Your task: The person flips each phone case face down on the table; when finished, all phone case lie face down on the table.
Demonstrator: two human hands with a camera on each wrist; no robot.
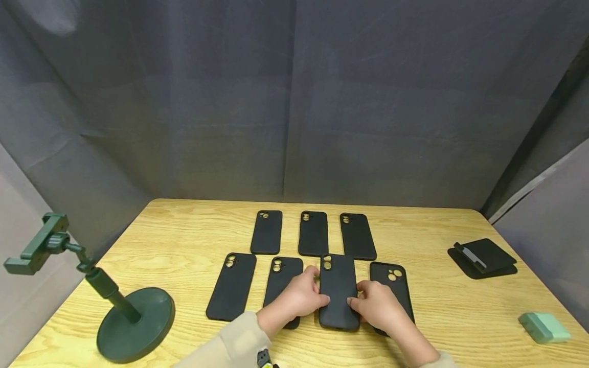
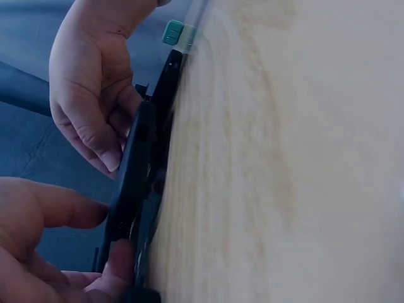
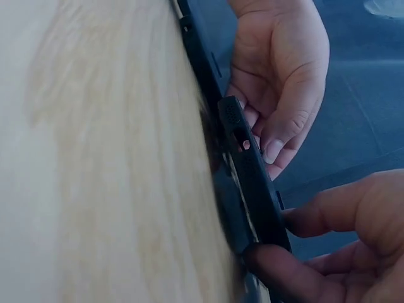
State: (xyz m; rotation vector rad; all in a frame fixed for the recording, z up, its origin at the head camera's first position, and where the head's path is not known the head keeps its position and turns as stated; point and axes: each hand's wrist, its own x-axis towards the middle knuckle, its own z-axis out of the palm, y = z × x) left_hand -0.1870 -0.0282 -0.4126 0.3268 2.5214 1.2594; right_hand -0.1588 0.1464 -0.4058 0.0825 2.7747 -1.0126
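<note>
Centrally, both hands grasp one black phone case (image 1: 339, 291) by its long edges: the left hand (image 1: 299, 297) pinches the left edge, the right hand (image 1: 375, 306) the right edge, thumbs on top. The wrist views show this case tilted, raised off the wooden counter (image 1: 460, 306) along one side, with fingertips (image 2: 110, 161) curled under its rim. Its camera cutout points away from the person. Just beside the left hand lies a second case (image 1: 281, 286), partly covered by that hand, and further left a third case (image 1: 231, 292). Under the right hand lies a fourth case (image 1: 393, 286) with a larger camera opening. Beyond the hands, three more cases (image 1: 313, 233) lie in a row. Well left of the left hand stands a dark green phone stand (image 1: 115, 312); well right of the right hand lie a black folded holder (image 1: 483, 258) and a mint-green block (image 1: 545, 327).
</note>
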